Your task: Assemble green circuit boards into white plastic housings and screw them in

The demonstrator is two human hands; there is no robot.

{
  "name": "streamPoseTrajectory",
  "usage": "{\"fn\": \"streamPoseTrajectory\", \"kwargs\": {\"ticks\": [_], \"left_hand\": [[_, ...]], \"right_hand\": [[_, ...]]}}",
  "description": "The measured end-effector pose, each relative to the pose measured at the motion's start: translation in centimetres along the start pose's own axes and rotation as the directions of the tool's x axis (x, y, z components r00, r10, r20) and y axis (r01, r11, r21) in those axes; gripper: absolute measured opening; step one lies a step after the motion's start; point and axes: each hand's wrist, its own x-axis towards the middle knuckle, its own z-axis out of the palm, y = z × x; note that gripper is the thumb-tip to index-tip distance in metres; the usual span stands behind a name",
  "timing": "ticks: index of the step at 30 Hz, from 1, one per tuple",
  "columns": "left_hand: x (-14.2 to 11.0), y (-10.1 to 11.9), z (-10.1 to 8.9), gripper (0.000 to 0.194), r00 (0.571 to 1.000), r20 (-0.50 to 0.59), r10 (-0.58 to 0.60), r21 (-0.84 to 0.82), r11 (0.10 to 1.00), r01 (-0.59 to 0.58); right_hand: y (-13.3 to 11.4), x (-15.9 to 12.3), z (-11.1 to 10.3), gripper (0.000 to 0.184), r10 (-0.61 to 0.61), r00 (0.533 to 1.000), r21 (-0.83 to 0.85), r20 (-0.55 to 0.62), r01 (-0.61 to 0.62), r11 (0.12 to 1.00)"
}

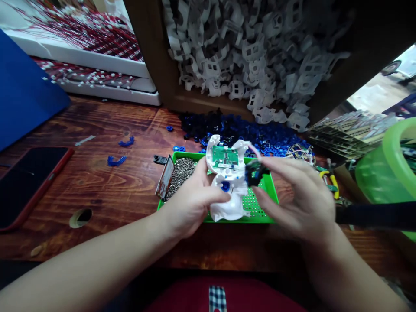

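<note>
My left hand (198,195) is closed around a white plastic housing (229,208), its thumb lying across the front. A green circuit board (224,157) sits in the upper part of the housing, and a round blue piece (225,186) lies below it. Between the fingertips of my right hand (295,195) is a small black part (256,172), blurred, at the housing's right side. Pale pink wires (254,149) run from the housing towards that hand. Under both hands stands a green tray (273,190) with many small metal screws (183,171) in its left part.
Behind the tray lies a heap of small blue parts (260,141), below a cardboard box (156,56) of white plastic pieces. A phone (29,182) lies at the left. At the right are a green bucket (370,173) and yellow-handled pliers (334,184). Red wires fill white trays (97,91).
</note>
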Motion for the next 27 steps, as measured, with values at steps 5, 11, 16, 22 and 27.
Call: {"fn": "streamPoseTrajectory", "kwargs": {"ticks": [5,11,16,22,27], "left_hand": [[-0.4,-0.7,-0.4,0.072,0.991,0.124,0.043,0.081,0.995,-0.053],[-0.6,-1.0,-0.5,0.069,0.992,0.085,0.092,0.222,0.969,-0.108],[-0.8,-1.3,0.2,0.073,0.987,0.083,0.139,0.178,0.972,-0.152],[-0.6,-1.9,-0.1,0.049,0.972,0.016,0.234,0.291,0.929,-0.228],[-0.5,-1.5,-0.3,0.045,0.913,-0.033,0.407,0.404,0.841,-0.361]], "right_hand": [[-0.3,0.2,0.5,0.048,-0.161,0.957,-0.014,0.241,0.17,0.985],[-0.3,0.1,0.4,0.043,-0.255,0.924,-0.057,0.283,0.282,0.958],[-0.7,-0.1,0.4,0.043,-0.241,0.93,-0.079,0.276,0.272,0.959],[-1.6,0.0,0.0,0.042,-0.228,0.911,-0.126,0.343,0.285,0.95],[-2.1,-0.5,0.6,0.049,-0.116,0.975,0.01,0.188,0.116,0.993]]}}
